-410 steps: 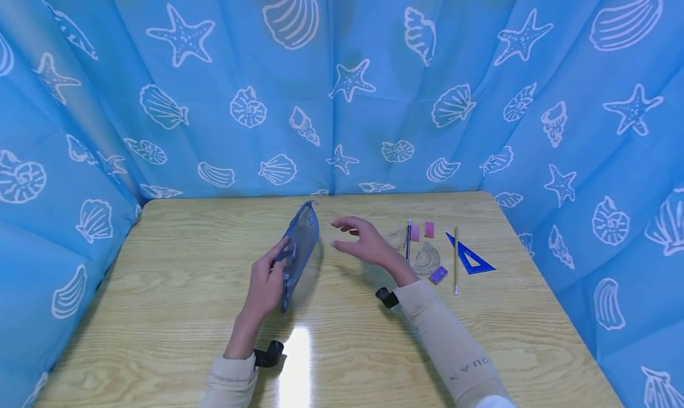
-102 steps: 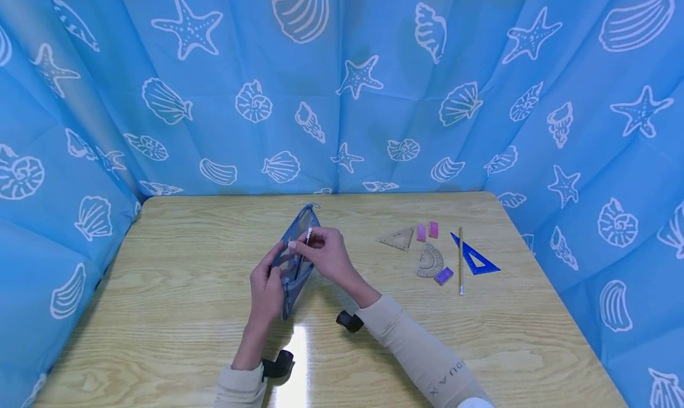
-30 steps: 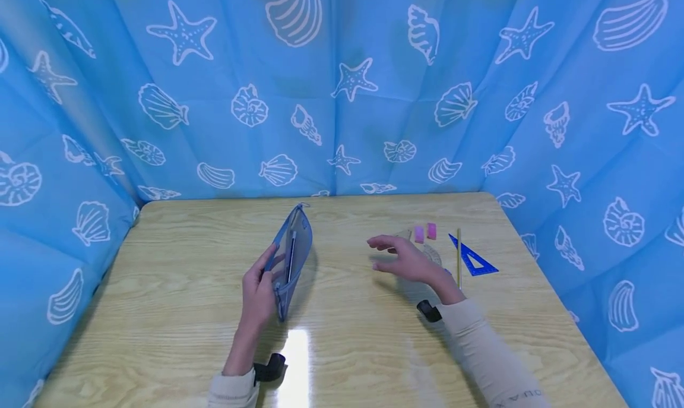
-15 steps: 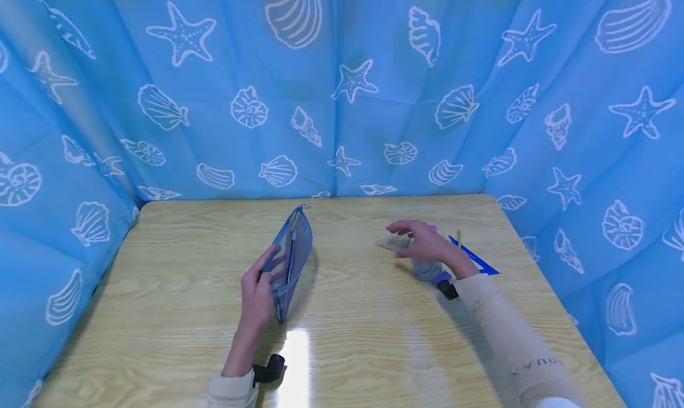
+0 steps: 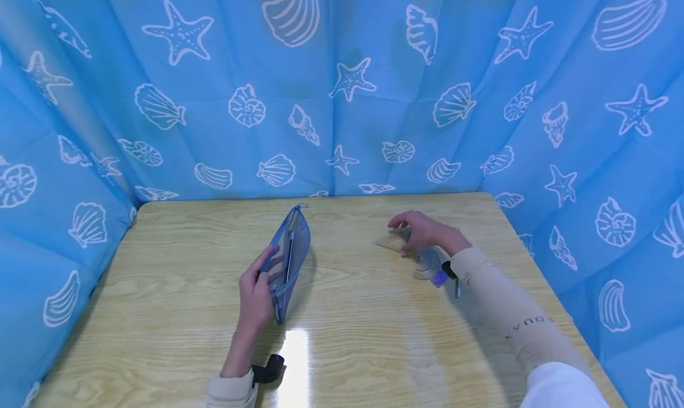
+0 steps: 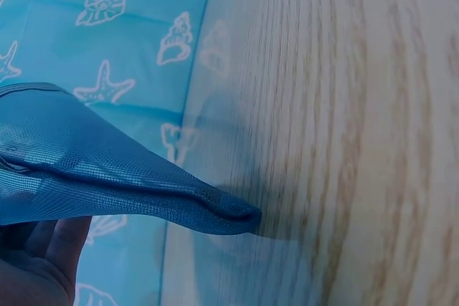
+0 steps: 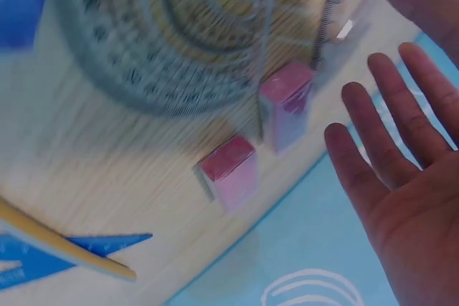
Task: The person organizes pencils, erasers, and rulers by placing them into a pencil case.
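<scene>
My left hand [image 5: 255, 289] grips a blue mesh pencil pouch [image 5: 301, 250] by its side, its mouth spread wide. A dark pencil [image 5: 289, 256] stands inside it. In the left wrist view the pouch [image 6: 107, 163] shows its mesh, with the fingers [image 6: 64, 249] behind it. My right hand [image 5: 424, 230] reaches over a clear set square [image 5: 390, 242], thumb and fingers apart around it; contact cannot be told. In the right wrist view the fingers [image 7: 401, 127] are extended, the thumb close to the set square [image 7: 355, 8].
By the right hand lie a clear protractor [image 5: 426, 265] and a purple eraser [image 5: 440, 278]. Two pink erasers [image 7: 287, 109], a blue set square [image 7: 29, 259] and a yellow pencil [image 7: 64, 241] appear in the right wrist view. A blue shell-patterned curtain [image 5: 342, 129] surrounds the table [image 5: 187, 289].
The dark pencil went from the table into the pouch, and the right hand let go of it. That hand then moved right to the clear set square. The left hand kept its hold.
</scene>
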Action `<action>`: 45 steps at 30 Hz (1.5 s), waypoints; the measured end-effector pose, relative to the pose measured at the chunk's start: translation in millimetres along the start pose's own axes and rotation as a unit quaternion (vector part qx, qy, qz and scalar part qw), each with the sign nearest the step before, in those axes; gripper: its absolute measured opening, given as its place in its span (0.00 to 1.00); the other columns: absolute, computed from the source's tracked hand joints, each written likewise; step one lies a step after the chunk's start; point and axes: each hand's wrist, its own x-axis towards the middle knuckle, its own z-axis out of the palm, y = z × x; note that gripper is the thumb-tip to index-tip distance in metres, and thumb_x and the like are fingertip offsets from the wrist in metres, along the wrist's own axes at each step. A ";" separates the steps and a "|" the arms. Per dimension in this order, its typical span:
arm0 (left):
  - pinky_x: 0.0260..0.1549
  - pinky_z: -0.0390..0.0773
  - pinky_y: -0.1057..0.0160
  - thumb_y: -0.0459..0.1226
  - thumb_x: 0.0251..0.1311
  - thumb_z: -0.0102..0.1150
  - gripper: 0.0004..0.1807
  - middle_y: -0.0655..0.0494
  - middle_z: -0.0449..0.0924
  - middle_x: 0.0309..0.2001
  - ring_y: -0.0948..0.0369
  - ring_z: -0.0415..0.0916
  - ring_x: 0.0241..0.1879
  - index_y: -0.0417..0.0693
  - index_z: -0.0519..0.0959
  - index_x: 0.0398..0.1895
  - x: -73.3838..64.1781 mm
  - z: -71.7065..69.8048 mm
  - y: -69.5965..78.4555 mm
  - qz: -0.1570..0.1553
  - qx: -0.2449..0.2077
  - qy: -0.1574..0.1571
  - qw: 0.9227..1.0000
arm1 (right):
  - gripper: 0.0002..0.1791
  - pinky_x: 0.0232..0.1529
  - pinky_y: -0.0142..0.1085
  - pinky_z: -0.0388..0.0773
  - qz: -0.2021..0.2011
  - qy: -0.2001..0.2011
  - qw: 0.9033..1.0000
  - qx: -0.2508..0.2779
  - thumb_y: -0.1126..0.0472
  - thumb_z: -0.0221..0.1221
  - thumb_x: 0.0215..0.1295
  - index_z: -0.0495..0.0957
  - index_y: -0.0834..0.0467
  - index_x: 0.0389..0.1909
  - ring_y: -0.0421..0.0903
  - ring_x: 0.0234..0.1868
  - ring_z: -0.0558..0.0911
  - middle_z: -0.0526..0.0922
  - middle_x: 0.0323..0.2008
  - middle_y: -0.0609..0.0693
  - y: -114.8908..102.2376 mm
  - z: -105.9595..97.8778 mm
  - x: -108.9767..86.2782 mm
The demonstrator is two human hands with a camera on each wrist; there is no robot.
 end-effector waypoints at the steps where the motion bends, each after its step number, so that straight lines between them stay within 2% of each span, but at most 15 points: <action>1: 0.59 0.82 0.45 0.22 0.66 0.28 0.31 0.32 0.71 0.67 0.36 0.75 0.62 0.30 0.65 0.72 0.4 0.1 -0.2 0.003 0.000 0.001 1.000 | 0.37 0.64 0.57 0.78 0.002 -0.005 1.000 -0.004 0.68 0.76 0.49 0.75 0.68 0.62 0.65 0.61 0.75 0.79 0.61 0.63 0.7 -0.2 1.8; 8: 0.59 0.81 0.43 0.22 0.66 0.28 0.31 0.33 0.72 0.67 0.38 0.75 0.62 0.31 0.66 0.72 1.2 -0.2 0.3 -0.004 0.003 0.005 1.000 | 0.32 0.62 0.52 0.79 -0.002 -0.024 0.999 -0.042 0.66 0.79 0.45 0.80 0.66 0.54 0.58 0.55 0.79 0.82 0.51 0.59 1.8 1.9 12.2; 18: 0.60 0.81 0.42 0.22 0.66 0.28 0.31 0.31 0.72 0.67 0.36 0.75 0.62 0.31 0.66 0.72 0.1 -0.8 3.2 -0.006 -0.004 0.012 1.000 | 0.26 0.51 0.44 0.80 0.033 -0.045 0.998 -0.025 0.64 0.80 0.44 0.81 0.62 0.45 0.49 0.45 0.77 0.81 0.44 0.54 5.9 1.2 19.3; 25: 0.59 0.81 0.42 0.22 0.66 0.28 0.31 0.33 0.72 0.67 0.37 0.75 0.62 0.31 0.66 0.72 0.4 -0.2 1.4 -0.009 0.004 0.016 1.000 | 0.25 0.43 0.37 0.77 0.031 -0.051 0.998 -0.013 0.65 0.80 0.43 0.79 0.62 0.43 0.48 0.40 0.74 0.79 0.40 0.54 6.4 0.4 21.4; 31: 0.59 0.81 0.41 0.22 0.66 0.29 0.31 0.32 0.72 0.67 0.36 0.75 0.62 0.31 0.66 0.72 1.1 0.2 1.0 0.000 0.005 0.015 1.000 | 0.25 0.42 0.37 0.77 0.045 -0.067 0.997 -0.008 0.65 0.79 0.44 0.79 0.61 0.44 0.47 0.40 0.74 0.78 0.38 0.53 4.7 -2.1 21.8; 36: 0.58 0.81 0.41 0.22 0.66 0.29 0.31 0.33 0.72 0.67 0.36 0.75 0.61 0.31 0.66 0.72 1.2 0.9 0.9 0.001 0.007 0.018 1.000 | 0.21 0.41 0.36 0.77 0.055 -0.077 0.995 -0.008 0.65 0.76 0.49 0.80 0.60 0.43 0.47 0.40 0.74 0.78 0.38 0.53 5.2 -4.0 23.0; 41: 0.58 0.81 0.41 0.22 0.66 0.29 0.31 0.32 0.72 0.67 0.36 0.76 0.61 0.31 0.66 0.72 0.2 1.5 1.0 0.005 0.010 0.018 1.000 | 0.09 0.30 0.34 0.78 0.064 -0.075 0.995 0.023 0.68 0.68 0.59 0.81 0.61 0.39 0.45 0.34 0.76 0.78 0.34 0.52 2.5 -7.5 22.3; 45: 0.57 0.82 0.41 0.22 0.67 0.29 0.31 0.32 0.72 0.66 0.35 0.76 0.61 0.31 0.66 0.72 0.2 1.2 -0.2 0.008 0.014 0.017 1.000 | 0.04 0.22 0.39 0.79 0.070 -0.077 0.993 0.056 0.70 0.62 0.64 0.82 0.62 0.39 0.44 0.27 0.75 0.78 0.31 0.52 -0.8 -10.4 19.5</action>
